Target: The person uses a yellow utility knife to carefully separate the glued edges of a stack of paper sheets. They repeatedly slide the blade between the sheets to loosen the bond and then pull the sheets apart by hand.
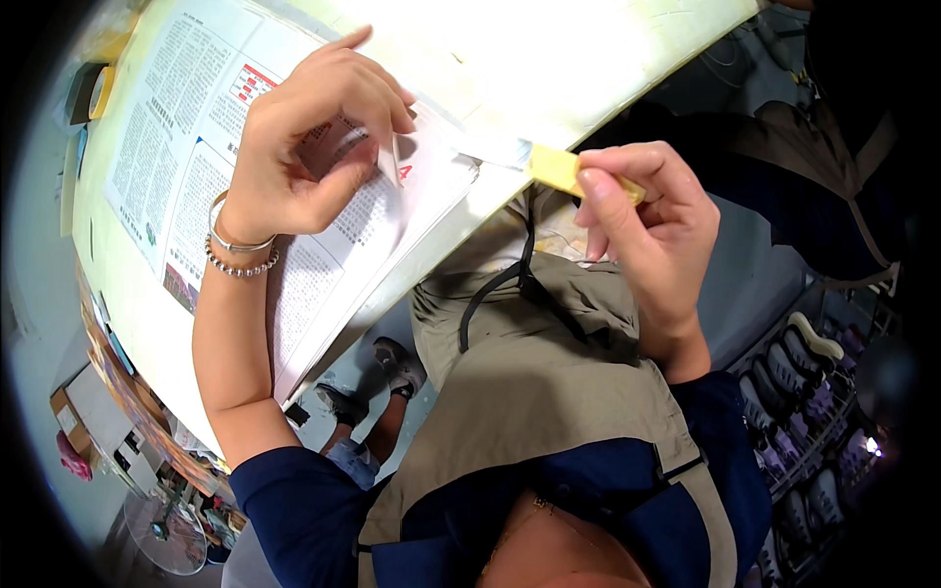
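My left hand [312, 137] is over the stack of newspapers [172, 127] on the pale table. Its thumb and fingers are curled round a lifted page edge [394, 191], though the exact contact is partly hidden. My right hand [652, 211] is closed on the yellow handle of what looks like a flat brush [557, 168]. The brush's pale end points left, close to the table edge and the papers' corner; glare washes out its tip.
The table [510, 59] is brightly lit, its near edge running diagonally past my apron [529, 392]. Racks of shoes [794, 392] stand at lower right. Another person's legs [377, 421] show beyond the table edge. A tape roll [101, 92] is at far left, a fan [162, 529] lower left.
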Demonstrator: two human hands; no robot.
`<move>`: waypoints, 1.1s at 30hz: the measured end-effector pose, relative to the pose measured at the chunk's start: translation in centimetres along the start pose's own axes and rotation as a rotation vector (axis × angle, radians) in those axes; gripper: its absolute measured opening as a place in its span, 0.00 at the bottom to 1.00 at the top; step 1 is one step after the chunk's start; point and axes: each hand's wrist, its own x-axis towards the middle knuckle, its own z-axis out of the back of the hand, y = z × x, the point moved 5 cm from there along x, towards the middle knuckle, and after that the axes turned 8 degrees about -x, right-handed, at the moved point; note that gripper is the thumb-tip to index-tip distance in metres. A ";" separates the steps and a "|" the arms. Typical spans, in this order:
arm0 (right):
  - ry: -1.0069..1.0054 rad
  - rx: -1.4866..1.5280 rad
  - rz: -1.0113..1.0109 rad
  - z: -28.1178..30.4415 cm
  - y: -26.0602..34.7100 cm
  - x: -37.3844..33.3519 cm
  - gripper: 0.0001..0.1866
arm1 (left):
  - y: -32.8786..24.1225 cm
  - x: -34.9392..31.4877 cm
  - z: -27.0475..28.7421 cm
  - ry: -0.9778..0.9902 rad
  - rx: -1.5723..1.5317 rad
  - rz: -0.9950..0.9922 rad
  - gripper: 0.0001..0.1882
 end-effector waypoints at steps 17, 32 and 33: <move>0.005 -0.136 0.072 -0.1 0.7 0.0 0.04 | -1.7 0.2 -1.2 0.048 0.386 -0.141 0.15; 0.007 -0.141 0.059 0.1 0.9 0.8 0.05 | -2.0 0.1 -1.3 0.051 0.419 -0.156 0.18; 0.008 -0.135 0.056 0.1 0.8 0.8 0.06 | -2.0 0.1 -1.3 0.050 0.418 -0.157 0.18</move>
